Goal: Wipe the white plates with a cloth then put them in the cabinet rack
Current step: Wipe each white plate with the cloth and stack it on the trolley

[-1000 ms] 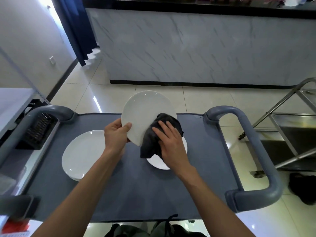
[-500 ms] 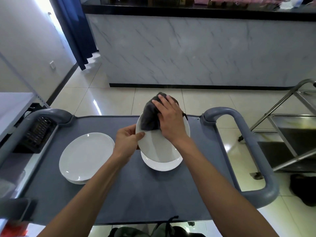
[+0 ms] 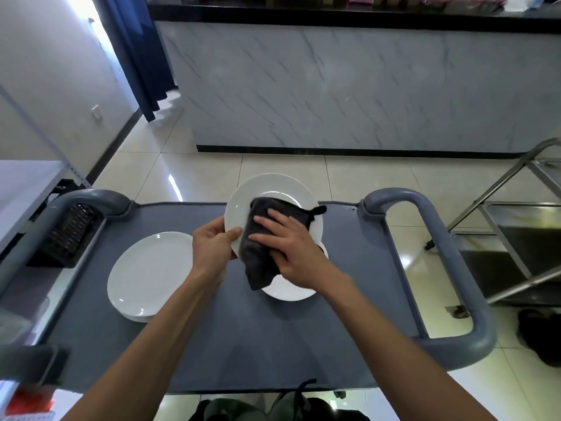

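Note:
My left hand (image 3: 214, 245) grips the left rim of a white plate (image 3: 267, 189), held tilted above the grey cart top (image 3: 230, 338). My right hand (image 3: 291, 247) presses a dark grey cloth (image 3: 258, 262) flat against the plate's face, fingers spread and straight. Beneath the held plate lies another white plate (image 3: 288, 290) on the cart, mostly hidden. A small stack of white plates (image 3: 148, 271) rests on the cart's left side.
The cart has grey tubular handles at left (image 3: 82, 199) and right (image 3: 455, 268). A black basket (image 3: 69, 235) sits left of the cart. A steel trolley frame (image 3: 516, 226) stands at right. A marble-faced counter (image 3: 364, 86) lies ahead across tiled floor.
The right hand has drawn the cloth from the plate's far edge back down to its near left part. The plate is tilted up more than half a second ago.

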The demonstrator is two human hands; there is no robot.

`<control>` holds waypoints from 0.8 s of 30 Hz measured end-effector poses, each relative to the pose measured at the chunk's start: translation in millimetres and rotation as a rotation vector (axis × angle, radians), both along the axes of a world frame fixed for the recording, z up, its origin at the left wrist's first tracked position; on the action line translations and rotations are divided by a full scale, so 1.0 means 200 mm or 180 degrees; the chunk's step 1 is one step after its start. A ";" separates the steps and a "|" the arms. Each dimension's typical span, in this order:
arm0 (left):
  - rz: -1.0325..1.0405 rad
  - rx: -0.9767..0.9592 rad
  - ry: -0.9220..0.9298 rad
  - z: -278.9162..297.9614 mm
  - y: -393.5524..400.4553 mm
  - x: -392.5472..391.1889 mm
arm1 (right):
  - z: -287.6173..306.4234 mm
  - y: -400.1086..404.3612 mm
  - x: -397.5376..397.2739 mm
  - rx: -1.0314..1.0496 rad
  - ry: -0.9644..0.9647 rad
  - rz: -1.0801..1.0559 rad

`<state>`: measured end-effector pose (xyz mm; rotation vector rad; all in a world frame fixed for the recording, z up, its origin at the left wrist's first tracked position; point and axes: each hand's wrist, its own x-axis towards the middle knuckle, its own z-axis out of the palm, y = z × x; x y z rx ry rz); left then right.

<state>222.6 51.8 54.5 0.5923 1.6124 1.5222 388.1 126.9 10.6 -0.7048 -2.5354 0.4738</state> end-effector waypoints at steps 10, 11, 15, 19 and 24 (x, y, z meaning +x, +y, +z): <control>-0.0359 -0.0022 0.0131 0.00 -0.01 0.01 | -0.03 -0.02 -0.02 0.0184 0.0103 -0.0163; -0.0421 -0.0029 0.0160 0.00 -0.01 0.01 | -0.02 0.00 -0.03 0.0248 0.0085 -0.0179; -0.0465 -0.0098 0.0166 -0.01 -0.01 -0.02 | 0.02 0.08 -0.06 0.0455 -0.0080 -0.0145; -0.0379 -0.0078 0.0122 -0.03 -0.03 -0.03 | 0.04 0.17 -0.07 0.0485 -0.0039 -0.0336; -0.0046 -0.0015 -0.0072 -0.04 -0.04 -0.01 | 0.04 0.25 -0.02 0.0338 0.0102 -0.0701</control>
